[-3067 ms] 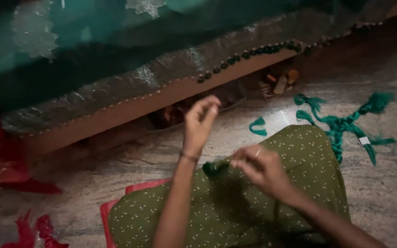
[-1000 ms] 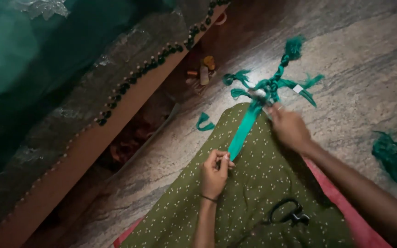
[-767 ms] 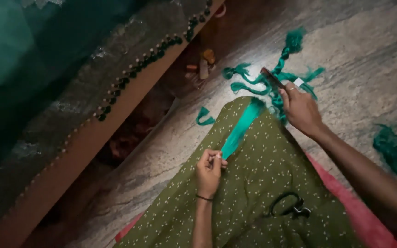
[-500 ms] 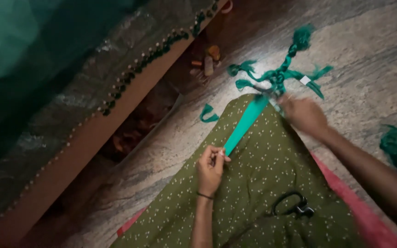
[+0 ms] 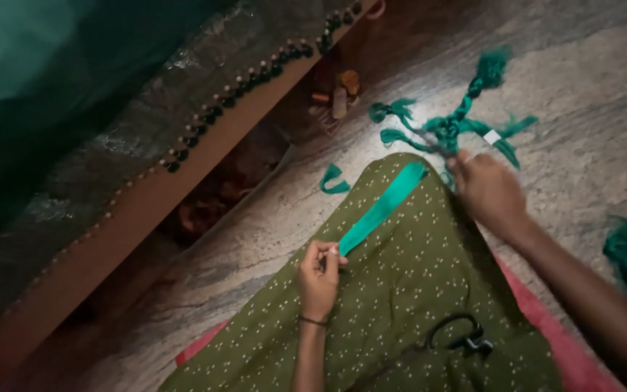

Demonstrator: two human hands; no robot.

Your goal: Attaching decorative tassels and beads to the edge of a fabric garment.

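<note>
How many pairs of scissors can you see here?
1: black scissors lying on the green dotted cloth over the lap, near the right forearm. Others may be hidden.

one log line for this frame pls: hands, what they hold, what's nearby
left hand: grip pinches near end of teal strip | right hand: at teal thread bundle, grip unclear | strip: across green dotted cloth | scissors: on cloth, untouched
</note>
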